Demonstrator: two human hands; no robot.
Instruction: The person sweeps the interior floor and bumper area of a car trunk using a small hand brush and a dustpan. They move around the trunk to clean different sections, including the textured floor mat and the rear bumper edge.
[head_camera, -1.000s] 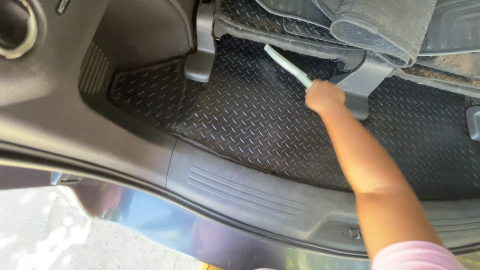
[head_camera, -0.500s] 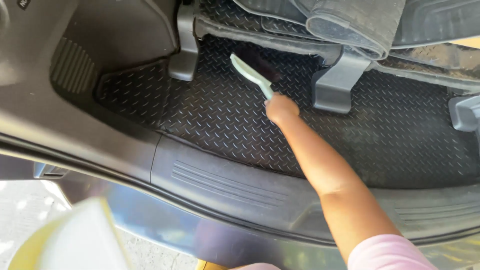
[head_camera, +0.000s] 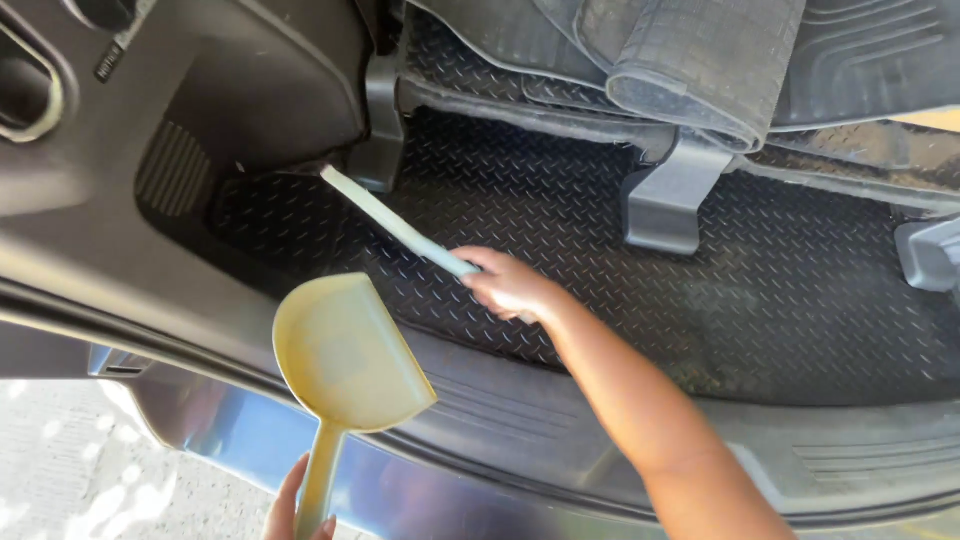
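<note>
We see the right hand (head_camera: 508, 285) clenched around the near end of a pale green brush handle (head_camera: 395, 224), which slants up and away from the hand toward the far left corner of the black diamond-pattern floor mat (head_camera: 800, 290); the far end of the handle sits right where the mat meets the dark plastic trim (whether bristles touch the mat there we cannot tell, as that end is in shadow). The right forearm reaches in across the door sill (head_camera: 520, 410), which lies just below the hand. Nearer to us and to the left of the right hand, the left hand (head_camera: 300, 505) grips the thin handle of a pale yellow dustpan (head_camera: 345, 355), only its fingers showing at the bottom edge of the view. The dustpan's scoop is raised above the sill, just beside the right hand but not touching it, its open mouth turned toward the mat. Beyond the right hand, a grey seat bracket (head_camera: 660, 205) stands on the mat, and a rolled grey mat (head_camera: 700, 70) lies above it.
</note>
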